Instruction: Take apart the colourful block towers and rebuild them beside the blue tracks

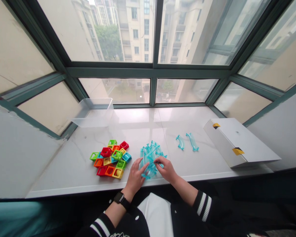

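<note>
A heap of see-through light-blue track pieces (151, 150) lies on the white sill right in front of me. My right hand (166, 169) pinches the end of a curved blue track piece (150, 168) between thumb and fingers at the heap's near side. At the left edge of the heap, my left hand (135, 173) rests with its fingers apart, the fingertips at the pieces. Some of the heap is hidden by both hands. Two separate blue pieces, a short curved one (181, 142) and a longer wavy one (192, 142), lie farther to the right.
Left of the heap sits a pile of red, orange, yellow, green and blue hollow blocks (110, 160). A clear plastic bin (95, 113) stands at the back left by the window. On the right is a white box (239, 141) with yellow-black tabs. The sill's front edge (202, 177) runs close to me.
</note>
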Demonstrator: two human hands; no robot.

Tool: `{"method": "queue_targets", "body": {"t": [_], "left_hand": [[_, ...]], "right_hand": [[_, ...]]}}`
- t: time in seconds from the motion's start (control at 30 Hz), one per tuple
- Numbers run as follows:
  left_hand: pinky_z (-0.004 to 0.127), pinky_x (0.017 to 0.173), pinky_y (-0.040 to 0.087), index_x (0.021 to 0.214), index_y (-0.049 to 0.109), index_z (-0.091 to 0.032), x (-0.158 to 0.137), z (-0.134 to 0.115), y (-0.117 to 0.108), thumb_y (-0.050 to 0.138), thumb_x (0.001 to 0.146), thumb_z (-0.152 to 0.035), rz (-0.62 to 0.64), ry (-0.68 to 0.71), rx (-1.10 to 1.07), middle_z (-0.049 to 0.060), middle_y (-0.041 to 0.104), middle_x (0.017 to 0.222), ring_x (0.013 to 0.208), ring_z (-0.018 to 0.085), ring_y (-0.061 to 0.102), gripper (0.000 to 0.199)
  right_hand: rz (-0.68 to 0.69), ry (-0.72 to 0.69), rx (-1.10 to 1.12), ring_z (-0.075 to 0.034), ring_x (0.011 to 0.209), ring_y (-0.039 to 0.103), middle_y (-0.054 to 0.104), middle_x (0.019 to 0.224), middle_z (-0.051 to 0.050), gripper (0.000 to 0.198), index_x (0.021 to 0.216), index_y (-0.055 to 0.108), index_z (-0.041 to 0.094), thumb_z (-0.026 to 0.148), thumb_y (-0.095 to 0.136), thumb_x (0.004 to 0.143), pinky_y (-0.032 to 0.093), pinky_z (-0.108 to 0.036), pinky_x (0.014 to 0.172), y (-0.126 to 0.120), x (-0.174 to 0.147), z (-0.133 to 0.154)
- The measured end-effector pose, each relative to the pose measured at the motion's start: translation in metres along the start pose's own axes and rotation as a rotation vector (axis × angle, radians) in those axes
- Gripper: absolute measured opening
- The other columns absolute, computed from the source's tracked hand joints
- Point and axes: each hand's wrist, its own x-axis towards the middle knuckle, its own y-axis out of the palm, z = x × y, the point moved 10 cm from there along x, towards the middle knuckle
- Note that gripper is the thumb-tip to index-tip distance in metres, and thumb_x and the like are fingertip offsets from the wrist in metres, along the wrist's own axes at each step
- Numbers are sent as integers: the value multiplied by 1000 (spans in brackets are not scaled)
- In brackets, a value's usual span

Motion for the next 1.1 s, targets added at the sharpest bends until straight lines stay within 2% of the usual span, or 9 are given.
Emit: {"method": "queue_targets", "body": {"t": [0.13, 0.27, 0.4, 0.47, 0.63, 0.73, 0.83, 0.97, 1.1], "left_hand": [[59, 118, 50, 150, 62, -38, 0, 1, 1, 63, 99, -20, 9, -8, 14, 11, 46, 163, 151, 37, 46, 54], [60, 120, 48, 152, 60, -35, -1, 1, 4, 63, 94, -13, 23, -5, 24, 12, 45, 164, 151, 37, 45, 63], [62, 118, 49, 149, 62, -36, -1, 2, 1, 63, 97, -19, -21, 18, 23, 11, 48, 163, 152, 37, 45, 54], [62, 117, 50, 147, 63, -34, 0, 3, -1, 62, 99, -24, -33, 23, 30, 12, 49, 162, 151, 37, 46, 49], [62, 116, 51, 149, 60, -33, 2, 6, -1, 61, 98, -22, -14, 14, 50, 12, 51, 161, 150, 37, 49, 52], [61, 115, 53, 142, 65, -33, 4, 7, -3, 64, 100, -29, -40, -6, 34, 12, 55, 158, 148, 38, 51, 42], [62, 114, 54, 135, 67, -33, 6, 5, -6, 65, 100, -31, -50, -8, 20, 12, 56, 157, 147, 38, 52, 36], [61, 115, 52, 138, 65, -33, 11, -4, -18, 64, 101, -31, -59, 7, 28, 11, 57, 155, 147, 37, 51, 37], [55, 112, 53, 121, 71, -28, 21, -16, -38, 63, 102, -35, -104, -25, -41, 12, 64, 143, 134, 34, 60, 22]], "right_hand": [[19, -9, -54, -22, 85, 70, 77, 95, -6, 13, 100, 75, 25, 25, 63, 96, 59, -37, 82, -2, -5, -2], [7, 58, -8, -21, 80, 70, 77, 91, -5, 11, 98, 74, 24, 26, 65, 93, 59, -35, 78, -10, -8, -5], [13, 147, 94, -21, 77, 72, 79, 86, -4, 12, 100, 74, 23, 29, 66, 93, 59, -35, 77, -20, -10, -6], [0, 202, 130, -20, 73, 71, 78, 82, -3, 16, 102, 75, 23, 34, 67, 93, 59, -34, 74, -24, -12, -13], [-40, 353, 264, -17, 62, 63, 69, 72, -1, 32, 101, 77, 23, 53, 72, 92, 54, -30, 59, -24, -20, -41], [-59, 433, 371, -14, 57, 58, 65, 70, 1, 39, 103, 76, 22, 57, 76, 88, 51, -28, 55, -21, -23, -52], [-66, 475, 466, -13, 57, 58, 67, 74, 1, 43, 111, 76, 21, 56, 79, 85, 52, -29, 57, -21, -23, -53], [-38, 487, 555, -14, 63, 63, 73, 88, -3, 48, 120, 76, 22, 53, 81, 84, 55, -30, 60, -19, -22, -49], [-11, 488, 613, -14, 66, 65, 76, 102, -6, 51, 126, 75, 24, 51, 81, 84, 59, -33, 64, -14, -21, -43]]}}
